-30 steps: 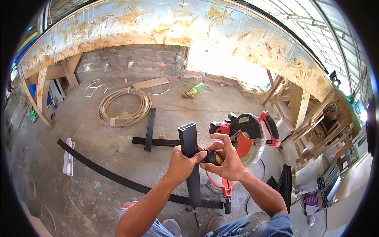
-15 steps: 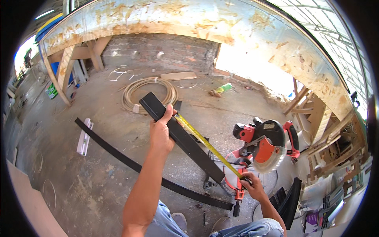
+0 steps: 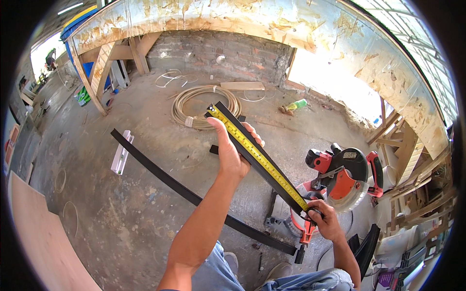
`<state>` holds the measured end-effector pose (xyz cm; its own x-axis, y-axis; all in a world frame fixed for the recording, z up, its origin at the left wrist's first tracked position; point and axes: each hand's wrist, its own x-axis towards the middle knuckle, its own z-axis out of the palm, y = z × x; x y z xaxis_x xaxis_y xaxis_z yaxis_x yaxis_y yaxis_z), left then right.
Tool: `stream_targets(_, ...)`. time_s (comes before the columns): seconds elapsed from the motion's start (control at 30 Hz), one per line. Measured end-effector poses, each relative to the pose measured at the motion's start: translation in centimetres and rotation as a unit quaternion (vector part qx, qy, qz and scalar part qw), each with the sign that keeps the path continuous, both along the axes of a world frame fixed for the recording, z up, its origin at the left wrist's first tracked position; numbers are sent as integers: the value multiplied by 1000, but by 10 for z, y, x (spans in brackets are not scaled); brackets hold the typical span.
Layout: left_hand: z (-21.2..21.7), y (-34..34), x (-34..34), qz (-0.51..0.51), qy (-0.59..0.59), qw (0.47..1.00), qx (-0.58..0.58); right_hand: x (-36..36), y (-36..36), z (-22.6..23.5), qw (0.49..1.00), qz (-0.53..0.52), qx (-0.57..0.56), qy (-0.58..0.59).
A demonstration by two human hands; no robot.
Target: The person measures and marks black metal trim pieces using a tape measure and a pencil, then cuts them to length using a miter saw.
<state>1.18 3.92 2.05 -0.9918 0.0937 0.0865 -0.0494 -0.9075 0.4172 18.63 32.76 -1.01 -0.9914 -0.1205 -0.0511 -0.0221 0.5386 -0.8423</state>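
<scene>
A short black profile bar (image 3: 277,185) slants in front of me, its far end up and to the left. My left hand (image 3: 232,157) is wrapped round its upper part, thumb on the near side and fingertips showing beyond the far side. Along the bar's face lies the yellow blade of a tape measure (image 3: 259,156), its hooked tip close to the bar's far end. At the lower end my right hand (image 3: 325,220) grips the tape's dark case, mostly hidden by the fingers. Below, a long black strip (image 3: 165,177) stretches across the floor under my left forearm.
A red and black mitre saw (image 3: 345,177) stands on the floor at right. Ahead lie a tan coiled hose (image 3: 178,110), a plank (image 3: 242,86) and a green bottle (image 3: 297,104). A white profile piece (image 3: 120,154) lies left, beside the strip. A stained wooden bench (image 3: 208,24) spans the back.
The bar has turned in my left hand and the tape blade now lies along it instead of running beside it. Both hands appear further right, as the view has shifted left.
</scene>
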Motion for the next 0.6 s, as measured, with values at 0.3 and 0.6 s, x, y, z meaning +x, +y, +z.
stream_targets(0.3,5,-5,3,0,13,1000,3,3,-7,7,998,6,49,24)
stream_targets(0.6,6,-60,-10,35,33,997,51,-3,-1,40,942,-5,196,271)
